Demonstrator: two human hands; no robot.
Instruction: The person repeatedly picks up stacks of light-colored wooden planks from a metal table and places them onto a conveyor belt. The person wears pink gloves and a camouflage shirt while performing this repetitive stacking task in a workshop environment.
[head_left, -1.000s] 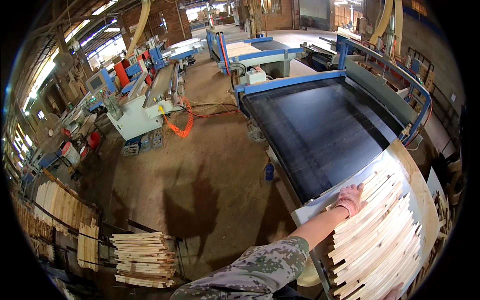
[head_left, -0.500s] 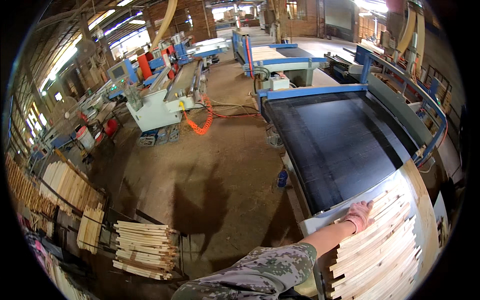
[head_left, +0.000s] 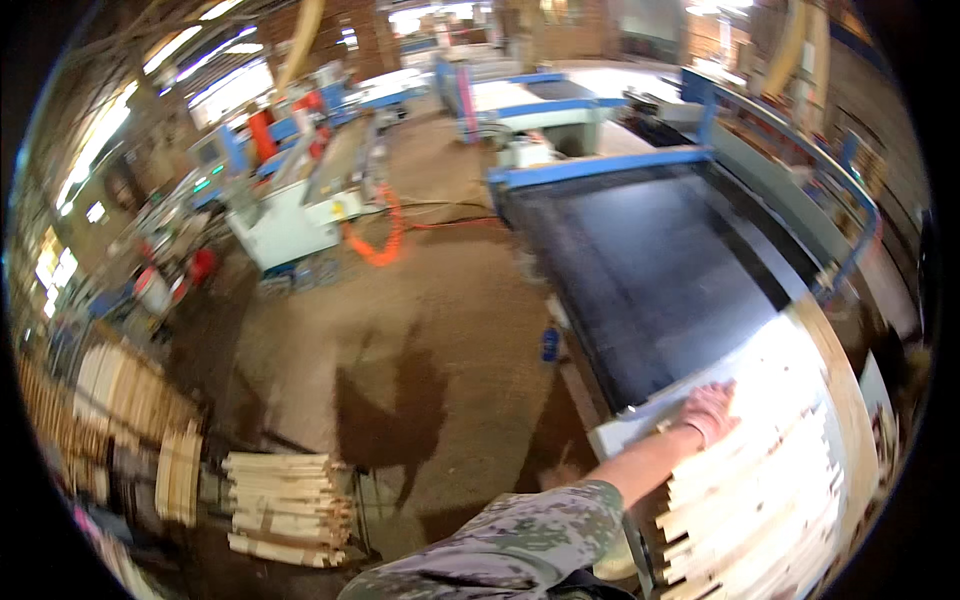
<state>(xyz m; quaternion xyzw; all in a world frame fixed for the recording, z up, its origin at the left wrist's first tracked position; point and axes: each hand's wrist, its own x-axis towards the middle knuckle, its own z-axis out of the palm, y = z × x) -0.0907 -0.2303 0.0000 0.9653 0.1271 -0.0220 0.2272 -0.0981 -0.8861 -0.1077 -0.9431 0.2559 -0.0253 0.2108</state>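
Observation:
My left hand (head_left: 710,412), in a pinkish glove, rests palm down at the far end of a row of pale wooden strips (head_left: 750,510). Its fingers look stretched out and lie over the wood, though motion blur softens them. The strips lie side by side on a light metal-coloured table (head_left: 625,435), their near-left ends uneven. Glare washes out the surface just beyond the glove. A camouflage sleeve (head_left: 500,545) covers my upper arm, and the forearm is bare. My right hand is out of the picture.
Beyond the table runs a wide black conveyor belt (head_left: 660,270) with a blue crossbar (head_left: 600,168). A wooden board (head_left: 835,370) edges the table's right side. Stacked wood strips (head_left: 285,505) stand lower left. A blue bottle (head_left: 550,343) and an orange coiled hose (head_left: 375,250) are on the floor.
The whole view has shifted slightly and blurred. My left hand stays on the far strips, its fingers tilted a little more away from me. Glare over the strips has grown.

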